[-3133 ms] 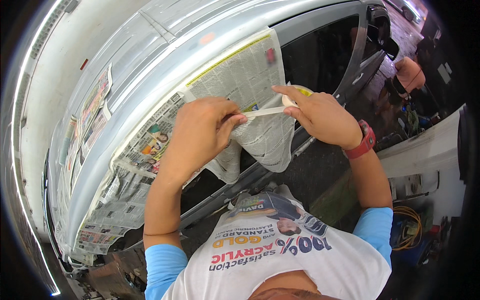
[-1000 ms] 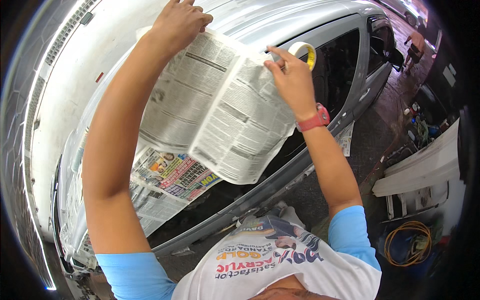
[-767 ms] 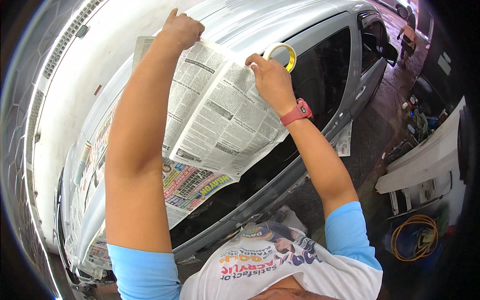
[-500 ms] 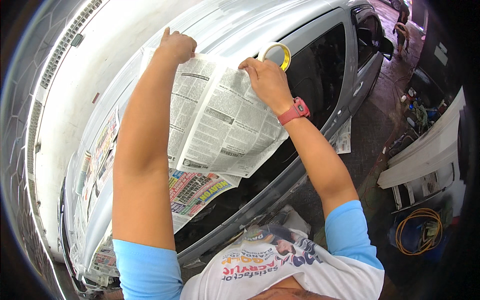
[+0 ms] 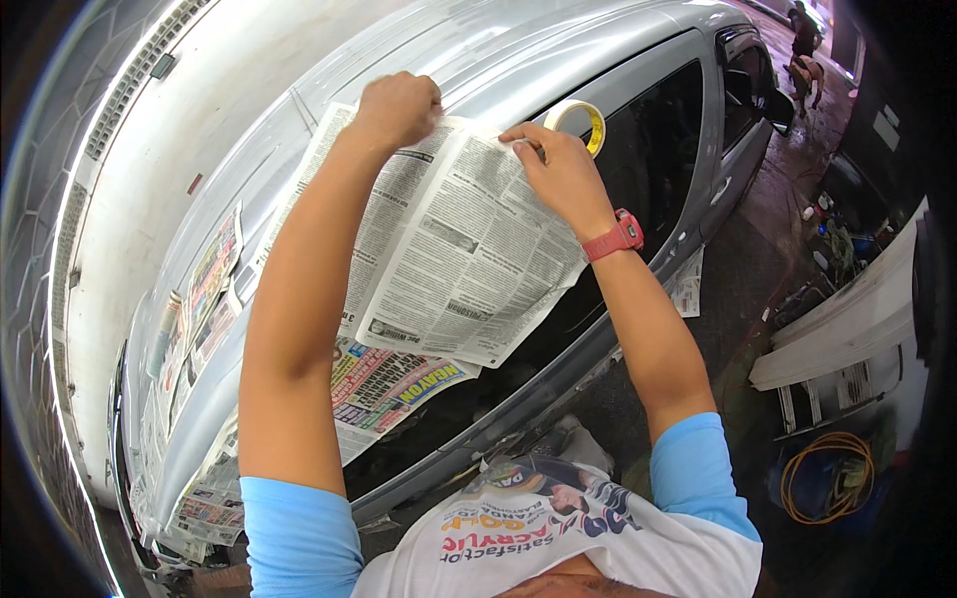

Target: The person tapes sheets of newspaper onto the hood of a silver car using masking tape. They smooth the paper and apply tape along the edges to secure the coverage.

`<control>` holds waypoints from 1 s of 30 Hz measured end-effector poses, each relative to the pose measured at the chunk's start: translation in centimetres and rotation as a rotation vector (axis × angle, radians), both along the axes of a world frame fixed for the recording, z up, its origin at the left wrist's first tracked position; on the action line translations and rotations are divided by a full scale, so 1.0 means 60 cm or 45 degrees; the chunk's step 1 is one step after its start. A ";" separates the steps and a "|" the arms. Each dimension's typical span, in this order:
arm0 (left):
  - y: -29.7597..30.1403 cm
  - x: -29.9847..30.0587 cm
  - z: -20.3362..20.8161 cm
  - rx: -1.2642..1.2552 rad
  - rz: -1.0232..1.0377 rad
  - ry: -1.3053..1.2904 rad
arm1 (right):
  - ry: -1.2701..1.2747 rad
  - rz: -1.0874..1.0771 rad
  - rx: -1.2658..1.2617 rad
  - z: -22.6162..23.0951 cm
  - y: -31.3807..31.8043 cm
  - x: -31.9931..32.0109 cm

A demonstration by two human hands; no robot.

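A grey-white printed newspaper sheet [image 5: 477,251] hangs below 2 hands, its top edge running between them: left hand [image 5: 401,110] curled, grip unclear; right hand [image 5: 563,171], at the right corner, grasping a cream-and-yellow ring-shaped tape roll [image 5: 597,130].

Both arms reach from the near side toward the far. Left arm [image 5: 299,299]: slight bend at the elbow, forearm slanting far and right. Left hand [image 5: 401,110]: fingers curled, back of hand up, fingertips hidden. Right arm [image 5: 656,334]: forearm slanting far and left. Right hand [image 5: 558,167]: slightly nearer than left hand; index stretched left, thumb just beside it, other fingers mostly hidden. Hands apart.
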State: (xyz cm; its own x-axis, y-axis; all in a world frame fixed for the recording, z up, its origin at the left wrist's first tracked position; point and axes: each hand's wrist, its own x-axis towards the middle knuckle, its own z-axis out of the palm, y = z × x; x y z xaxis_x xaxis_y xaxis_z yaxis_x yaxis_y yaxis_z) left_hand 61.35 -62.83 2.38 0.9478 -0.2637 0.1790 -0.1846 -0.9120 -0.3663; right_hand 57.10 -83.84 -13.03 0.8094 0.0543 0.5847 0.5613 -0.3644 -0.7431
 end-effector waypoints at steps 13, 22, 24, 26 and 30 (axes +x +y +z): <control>0.007 -0.064 -0.016 -0.379 0.133 0.206 | -0.339 -0.166 -0.032 0.034 0.022 0.004; 0.000 -0.050 -0.023 -0.440 0.165 0.159 | -0.228 -0.239 -0.106 -0.004 0.005 0.050; 0.005 -0.050 -0.027 -0.398 0.169 0.170 | -0.334 -0.386 -0.235 -0.013 0.022 0.025; 0.009 -0.051 -0.030 -0.365 0.161 0.169 | -0.343 -0.447 -0.338 -0.021 0.028 0.019; 0.007 -0.046 -0.027 -0.307 0.184 0.173 | -0.448 -0.568 -0.422 -0.016 0.032 0.007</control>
